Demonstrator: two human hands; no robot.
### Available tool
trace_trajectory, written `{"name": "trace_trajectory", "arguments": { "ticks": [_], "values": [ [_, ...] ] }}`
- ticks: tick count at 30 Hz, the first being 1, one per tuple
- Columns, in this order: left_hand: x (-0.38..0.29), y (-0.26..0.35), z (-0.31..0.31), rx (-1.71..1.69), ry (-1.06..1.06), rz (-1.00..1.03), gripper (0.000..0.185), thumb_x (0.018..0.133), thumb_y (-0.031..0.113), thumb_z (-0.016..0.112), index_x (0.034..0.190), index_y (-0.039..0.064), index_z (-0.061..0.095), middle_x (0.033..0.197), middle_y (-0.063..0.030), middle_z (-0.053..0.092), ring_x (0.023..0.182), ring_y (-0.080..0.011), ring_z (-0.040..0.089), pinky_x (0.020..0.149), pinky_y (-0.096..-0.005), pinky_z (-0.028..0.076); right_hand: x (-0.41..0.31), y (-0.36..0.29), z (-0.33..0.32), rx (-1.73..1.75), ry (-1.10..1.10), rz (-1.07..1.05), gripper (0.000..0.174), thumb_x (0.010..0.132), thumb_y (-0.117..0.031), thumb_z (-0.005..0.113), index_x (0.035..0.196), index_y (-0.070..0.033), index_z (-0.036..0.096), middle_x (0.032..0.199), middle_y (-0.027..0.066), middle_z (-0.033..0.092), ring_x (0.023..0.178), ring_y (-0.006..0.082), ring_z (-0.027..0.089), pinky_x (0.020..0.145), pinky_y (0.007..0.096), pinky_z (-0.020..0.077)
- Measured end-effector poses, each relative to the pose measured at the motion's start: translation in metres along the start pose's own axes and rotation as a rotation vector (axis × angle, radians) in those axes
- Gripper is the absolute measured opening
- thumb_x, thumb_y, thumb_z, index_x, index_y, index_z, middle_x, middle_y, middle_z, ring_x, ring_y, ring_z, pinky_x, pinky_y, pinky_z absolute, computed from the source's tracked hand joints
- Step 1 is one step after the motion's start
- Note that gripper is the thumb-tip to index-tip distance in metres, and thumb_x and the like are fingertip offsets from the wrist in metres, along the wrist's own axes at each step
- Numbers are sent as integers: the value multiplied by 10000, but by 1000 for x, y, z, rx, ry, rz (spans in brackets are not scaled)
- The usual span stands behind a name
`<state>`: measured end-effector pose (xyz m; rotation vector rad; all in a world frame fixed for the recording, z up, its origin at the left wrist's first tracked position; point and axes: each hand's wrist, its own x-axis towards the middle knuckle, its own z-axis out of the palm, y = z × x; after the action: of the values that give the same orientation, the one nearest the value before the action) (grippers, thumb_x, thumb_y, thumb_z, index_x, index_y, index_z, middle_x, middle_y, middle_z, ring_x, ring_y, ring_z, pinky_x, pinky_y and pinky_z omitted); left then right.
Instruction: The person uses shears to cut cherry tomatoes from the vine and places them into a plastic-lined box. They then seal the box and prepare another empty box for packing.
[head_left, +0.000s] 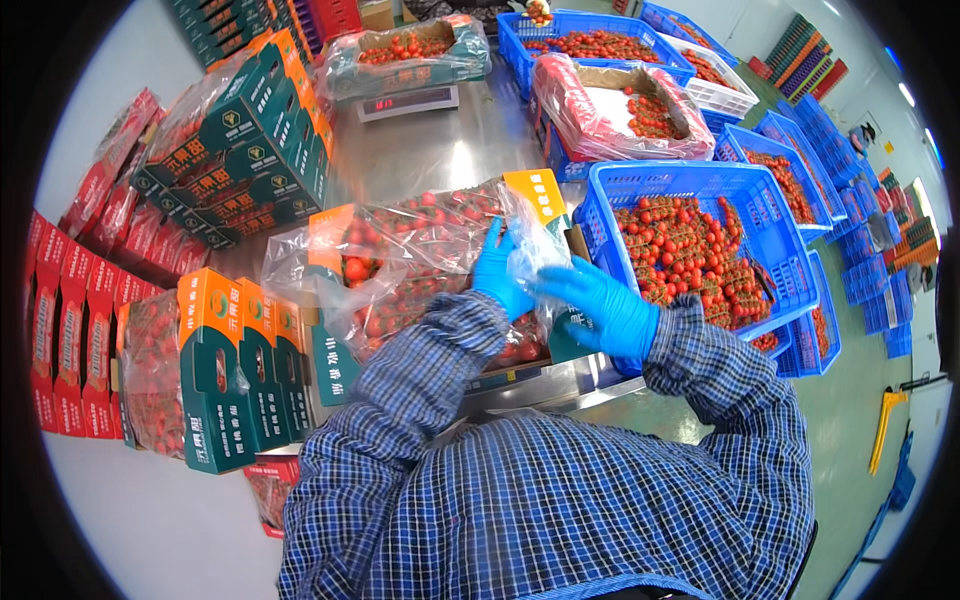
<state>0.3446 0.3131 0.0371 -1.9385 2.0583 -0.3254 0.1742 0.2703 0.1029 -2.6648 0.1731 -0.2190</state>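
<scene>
A green and orange carton of cherry tomatoes lies on the metal table in front of me. Clear plastic film covers the tomatoes, and its loose end hangs out past the carton's left side. My left hand, in a blue glove, rests on the film near the carton's right end, fingers pointing away from me; whether it pinches the film is hidden. Beside it, my right hand, also gloved in blue, is over the carton's right end with its fingers spread. Its fingertips reach bunched film between the hands.
A blue crate of vine tomatoes stands close on the right. Behind it is a red film-lined carton. Green cartons are stacked at the left, with others below. A scale bears another carton at the back.
</scene>
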Motion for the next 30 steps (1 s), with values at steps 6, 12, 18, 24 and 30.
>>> {"name": "trace_trajectory", "arguments": {
  "ticks": [6, 12, 18, 24, 30],
  "values": [
    [-8, -37, 24, -701, 175, 138, 809, 631, 470, 683, 1288, 87, 407, 1329, -155, 377, 1267, -281, 311, 1096, -434, 127, 10, 23, 19, -381, -78, -208, 344, 780, -338, 568, 1038, -111, 578, 1057, 58, 555, 1046, 226, 512, 994, 470, 317],
    [-12, -32, 18, -955, 283, -20, 677, 575, 247, 739, 1160, 57, 454, 1228, -163, 424, 1194, -315, 368, 1049, -449, 244, 52, 49, 49, -290, -135, -389, 312, 775, -393, 563, 650, -111, 602, 665, 43, 563, 687, 221, 537, 678, 341, 430],
    [-19, -26, 25, -937, 356, 150, 572, 625, 213, 718, 1128, 63, 490, 1174, -134, 474, 1141, -305, 438, 1049, -461, 255, 51, 51, 41, -128, -149, -439, 209, 742, -314, 615, 786, -113, 648, 776, 63, 611, 734, 242, 566, 711, 378, 443],
    [-16, -17, 15, -623, 225, 230, 686, 672, 373, 661, 1250, 69, 451, 1294, -119, 434, 1247, -274, 344, 1069, -446, 215, 0, 38, 8, -72, 172, -229, 382, 647, -187, 702, 996, -92, 579, 1105, 99, 521, 989, 290, 508, 857, 423, 400],
    [-12, -20, -19, -422, 35, 171, 520, 694, 374, 598, 1097, 46, 570, 1199, -131, 501, 1187, -262, 396, 1016, -440, 277, 1, 32, 31, -293, 44, -240, 323, 692, -250, 668, 973, -113, 588, 1089, 63, 515, 1028, 241, 500, 964, 455, 340]
  ]
}}
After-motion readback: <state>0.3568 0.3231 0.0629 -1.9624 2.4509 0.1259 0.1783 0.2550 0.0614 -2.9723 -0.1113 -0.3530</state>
